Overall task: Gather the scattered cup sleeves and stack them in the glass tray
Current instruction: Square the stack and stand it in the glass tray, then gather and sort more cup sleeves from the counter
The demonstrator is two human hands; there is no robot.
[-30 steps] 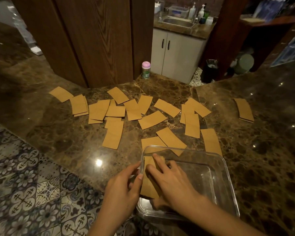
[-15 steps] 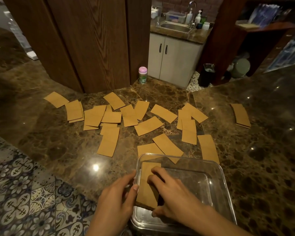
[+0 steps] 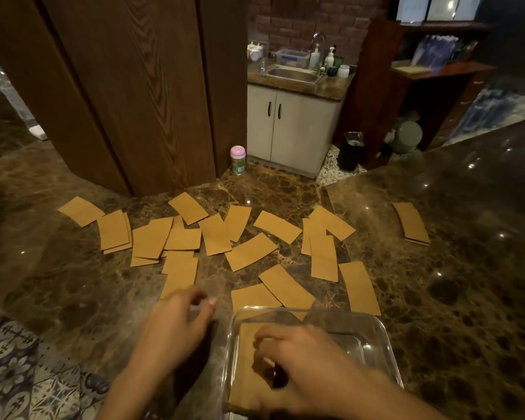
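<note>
The sleeves (image 3: 250, 251) are flat pieces of thin brown card, and they look light and fairly stiff but easy to crease. They lie flush on polished stone, so a fingertip will probably struggle to get under a lone one. A raised corner where two overlap looks like the better place to pinch, or a sleeve could be slid until an edge lifts.

Most are strewn in a band across the middle of the frame on the counter (image 3: 73, 283), many overlapping. A small pile (image 3: 411, 224) sits well apart at the right. A few already lie in the glass tray (image 3: 346, 314) at lower centre, along its left side.

The right hand (image 3: 300, 359) is inside the tray with its fingers bent down onto the stacked sleeves (image 3: 244, 359). Blur hides whether it pinches them or only presses. The left hand (image 3: 176, 325) hovers left of the tray, loosely curled and holding nothing, just below the nearest sleeve (image 3: 179, 274).

Two sleeves (image 3: 285, 286) run up to the tray's far rim. A pink-lidded jar (image 3: 238, 160) stands at the back, clear of the work. The tray is glass and sits near the counter's lower edge, so hard knocks look risky.
</note>
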